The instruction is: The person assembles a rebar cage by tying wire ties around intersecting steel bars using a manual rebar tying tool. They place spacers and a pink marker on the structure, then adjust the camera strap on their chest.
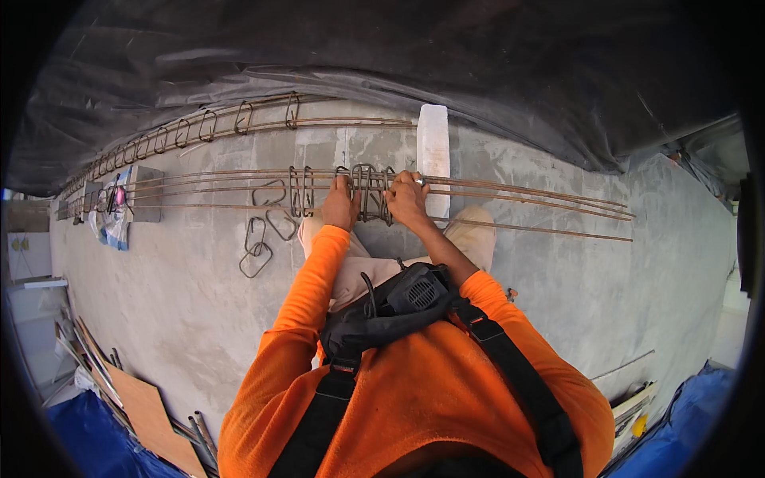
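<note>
Long thin steel rebars (526, 195) run left to right in front of my crossed legs. Several bent-wire stirrups (368, 190) hang bunched around them, between my two hands. My left hand (341, 207) is closed at the left side of the bunch, its fingers hooked over a stirrup and the upper bars. At the right side, my right hand (407, 199) curls closed around the stirrups there, with a ring on one finger. Both sets of fingertips are partly hidden. Just left of my left hand, a few more stirrups (301, 191) ring the bars.
Loose stirrups (256, 248) lie on the concrete floor (199, 295). A white block (433, 143) sits under the bars, and a grey block (147, 195) stands at left beside a blue-white bag (118, 227). Behind lies another rebar cage (209, 127), below black sheeting (358, 48). Boards (147, 414) lean lower left.
</note>
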`<state>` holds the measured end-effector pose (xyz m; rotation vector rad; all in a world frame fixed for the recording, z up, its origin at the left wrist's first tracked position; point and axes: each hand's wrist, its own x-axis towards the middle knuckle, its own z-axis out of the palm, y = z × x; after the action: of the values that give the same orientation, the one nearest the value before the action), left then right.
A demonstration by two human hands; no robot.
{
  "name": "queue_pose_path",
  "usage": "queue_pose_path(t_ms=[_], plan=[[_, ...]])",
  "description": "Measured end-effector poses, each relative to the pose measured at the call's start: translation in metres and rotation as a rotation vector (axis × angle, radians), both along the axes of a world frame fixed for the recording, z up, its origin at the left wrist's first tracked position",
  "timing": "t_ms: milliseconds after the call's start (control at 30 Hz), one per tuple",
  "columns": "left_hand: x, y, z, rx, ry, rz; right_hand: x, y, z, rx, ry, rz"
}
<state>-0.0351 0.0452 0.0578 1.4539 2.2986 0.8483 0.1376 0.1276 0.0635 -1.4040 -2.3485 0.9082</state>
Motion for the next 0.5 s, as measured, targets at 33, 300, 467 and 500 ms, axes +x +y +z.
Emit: queue_pose_path(t_ms=[33, 300, 467, 500], plan=[[0.006, 0.003, 0.005, 0.048, 0.000, 0.022, 0.000, -0.001, -0.006, 0.005, -0.005, -0.071], [0.055, 0.006, -0.002, -0.182, 0.177, -0.171, -0.002, -0.010, -0.021, 0.097, 0.049, -0.201], [0.043, 0.008, 0.001, -0.142, -0.087, -0.139, 0.006, -0.008, -0.012, 0.162, 0.068, -0.206], [0.037, 0.008, 0.001, -0.139, -0.107, -0.173, 0.007, -0.004, -0.012, 0.159, 0.061, -0.217]])
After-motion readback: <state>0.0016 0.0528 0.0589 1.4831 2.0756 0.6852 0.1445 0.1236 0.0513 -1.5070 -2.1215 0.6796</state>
